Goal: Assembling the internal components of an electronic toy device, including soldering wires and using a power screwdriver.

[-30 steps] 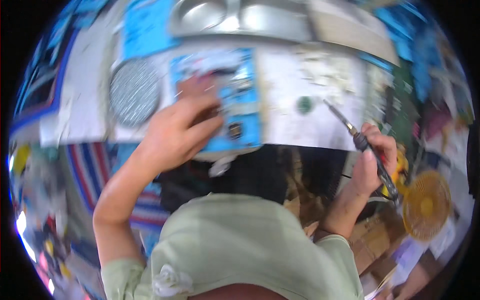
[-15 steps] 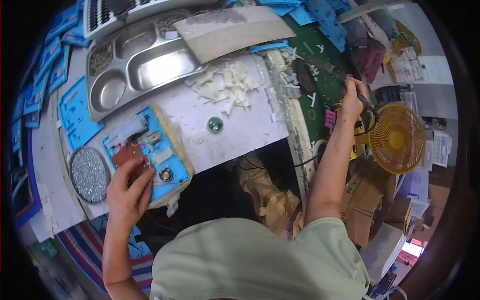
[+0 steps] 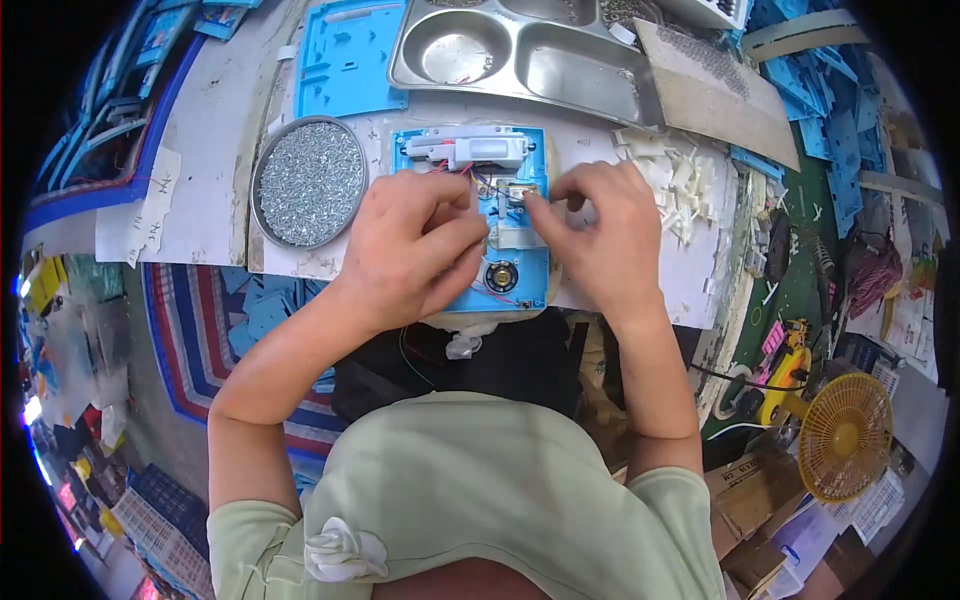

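Observation:
A light-blue plastic housing (image 3: 535, 270) lies in front of me, its inner side up. Across its upper part sits a white box-shaped unit (image 3: 488, 152) with red wires, and a small round speaker (image 3: 500, 277) is fixed near its lower end. My left hand (image 3: 415, 250) is over the housing's left side, fingers curled in a pinch; what they hold is hidden. My right hand (image 3: 612, 235) is at its right edge, thumb and fingers bent close together beside a small pale part (image 3: 520, 192). I cannot make out anything in its grip.
A round tray of small silvery screws (image 3: 310, 182) stands left of the housing. Behind are another blue panel (image 3: 350, 60) and a steel compartment tray (image 3: 580, 75). White plastic pieces (image 3: 680, 185) are heaped to the right, with a yellow fan (image 3: 845, 435) farther right.
My right hand has left the dark-handled tool at the far right and come to the housing. The brown board under my left hand no longer shows. The view has swung left.

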Demonstrator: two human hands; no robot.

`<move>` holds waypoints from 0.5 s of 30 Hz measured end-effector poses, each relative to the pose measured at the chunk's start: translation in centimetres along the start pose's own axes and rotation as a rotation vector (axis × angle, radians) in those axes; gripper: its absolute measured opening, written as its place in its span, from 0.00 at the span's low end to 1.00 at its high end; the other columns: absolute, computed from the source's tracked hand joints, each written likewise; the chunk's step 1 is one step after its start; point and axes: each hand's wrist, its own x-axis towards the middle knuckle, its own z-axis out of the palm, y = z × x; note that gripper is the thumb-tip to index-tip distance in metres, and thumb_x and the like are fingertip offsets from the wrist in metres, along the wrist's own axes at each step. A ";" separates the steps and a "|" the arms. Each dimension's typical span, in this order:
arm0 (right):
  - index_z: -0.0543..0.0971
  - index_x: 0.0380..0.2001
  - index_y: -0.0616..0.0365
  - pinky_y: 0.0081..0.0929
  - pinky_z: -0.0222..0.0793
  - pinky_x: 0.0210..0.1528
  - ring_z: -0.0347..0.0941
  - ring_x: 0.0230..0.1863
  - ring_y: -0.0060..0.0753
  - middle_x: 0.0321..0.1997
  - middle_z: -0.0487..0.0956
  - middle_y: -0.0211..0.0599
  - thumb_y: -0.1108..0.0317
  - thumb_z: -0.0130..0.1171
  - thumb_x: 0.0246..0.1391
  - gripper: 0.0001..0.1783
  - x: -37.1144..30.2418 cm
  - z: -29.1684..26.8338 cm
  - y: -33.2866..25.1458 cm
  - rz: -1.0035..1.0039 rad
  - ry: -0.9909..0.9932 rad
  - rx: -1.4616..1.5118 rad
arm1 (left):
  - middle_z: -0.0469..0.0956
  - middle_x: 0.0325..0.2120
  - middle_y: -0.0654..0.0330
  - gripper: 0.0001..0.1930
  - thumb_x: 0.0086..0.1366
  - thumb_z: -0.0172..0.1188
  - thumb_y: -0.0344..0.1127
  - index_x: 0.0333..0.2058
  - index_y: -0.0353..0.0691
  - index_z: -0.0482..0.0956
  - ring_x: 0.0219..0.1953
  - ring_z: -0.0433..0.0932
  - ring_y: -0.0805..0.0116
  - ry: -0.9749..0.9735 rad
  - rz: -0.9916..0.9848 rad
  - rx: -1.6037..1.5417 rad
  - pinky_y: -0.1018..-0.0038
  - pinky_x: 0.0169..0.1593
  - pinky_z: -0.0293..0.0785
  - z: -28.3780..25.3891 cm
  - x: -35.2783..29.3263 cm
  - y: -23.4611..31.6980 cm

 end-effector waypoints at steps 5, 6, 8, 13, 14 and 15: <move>0.81 0.22 0.56 0.44 0.67 0.39 0.75 0.34 0.45 0.25 0.81 0.36 0.57 0.69 0.47 0.14 1.4 -0.3 -0.9 -0.054 -0.146 -0.217 | 0.76 0.43 0.63 0.11 0.50 0.69 0.31 0.35 0.45 0.83 0.42 0.76 0.60 -0.010 0.003 0.109 0.59 0.50 0.67 1.1 1.1 -0.3; 0.81 0.21 0.56 0.44 0.67 0.38 0.75 0.34 0.45 0.25 0.81 0.36 0.57 0.69 0.47 0.14 1.6 -0.5 -1.0 -0.065 -0.165 -0.245 | 0.76 0.43 0.63 0.11 0.50 0.69 0.32 0.35 0.45 0.83 0.43 0.76 0.60 -0.007 0.010 0.116 0.59 0.50 0.67 1.3 1.2 -0.4; 0.81 0.21 0.57 0.44 0.67 0.38 0.75 0.34 0.45 0.25 0.81 0.37 0.58 0.67 0.47 0.13 1.8 -0.5 -1.2 -0.093 -0.183 -0.305 | 0.76 0.44 0.63 0.11 0.51 0.69 0.33 0.35 0.45 0.83 0.45 0.75 0.60 0.001 0.022 0.133 0.59 0.52 0.66 1.7 1.4 -0.6; 0.82 0.20 0.58 0.47 0.69 0.40 0.76 0.34 0.45 0.24 0.81 0.39 0.60 0.65 0.45 0.12 2.4 -0.3 -1.8 -0.151 -0.214 -0.441 | 0.76 0.42 0.63 0.12 0.50 0.70 0.31 0.36 0.47 0.84 0.42 0.75 0.60 0.041 0.065 0.154 0.60 0.51 0.64 1.9 1.6 -1.1; 0.82 0.20 0.58 0.46 0.70 0.39 0.77 0.33 0.45 0.24 0.81 0.39 0.60 0.66 0.45 0.12 2.4 -0.3 -1.8 -0.153 -0.220 -0.437 | 0.76 0.42 0.64 0.12 0.50 0.70 0.31 0.36 0.47 0.84 0.43 0.75 0.60 0.044 0.067 0.165 0.60 0.51 0.64 1.9 1.5 -1.1; 0.82 0.20 0.58 0.46 0.71 0.39 0.77 0.33 0.45 0.23 0.81 0.39 0.60 0.66 0.45 0.12 2.5 -0.3 -1.8 -0.158 -0.225 -0.433 | 0.76 0.42 0.63 0.11 0.50 0.69 0.32 0.34 0.46 0.83 0.44 0.75 0.60 0.044 0.055 0.169 0.60 0.53 0.63 2.0 1.3 -1.1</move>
